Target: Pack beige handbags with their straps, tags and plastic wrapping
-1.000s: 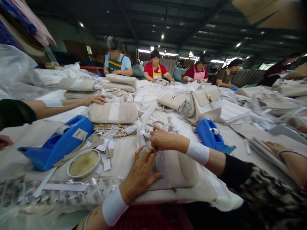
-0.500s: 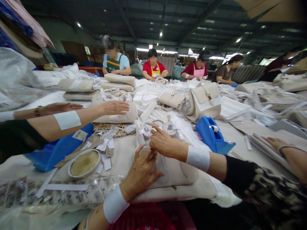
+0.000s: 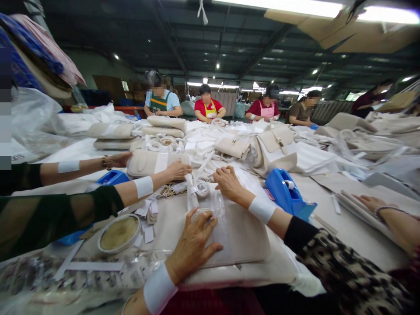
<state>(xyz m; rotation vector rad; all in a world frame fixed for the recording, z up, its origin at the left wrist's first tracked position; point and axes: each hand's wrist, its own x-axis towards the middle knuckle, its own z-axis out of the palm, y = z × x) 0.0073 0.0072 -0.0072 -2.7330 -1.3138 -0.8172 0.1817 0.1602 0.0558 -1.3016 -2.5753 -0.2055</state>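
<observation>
Handbag on the table is steadied by the left hand, fingers spread; banding seems underway, calling for smoothing; whether anything is grasped by the right hand cannot be told.

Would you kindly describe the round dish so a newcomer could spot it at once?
On the cluttered table, find the wearer's left hand on the beige bag. Left of it, past white tags, sits the dish: its round shape and yellowish filling distinguish it from the straight paper strips nearby.
</observation>
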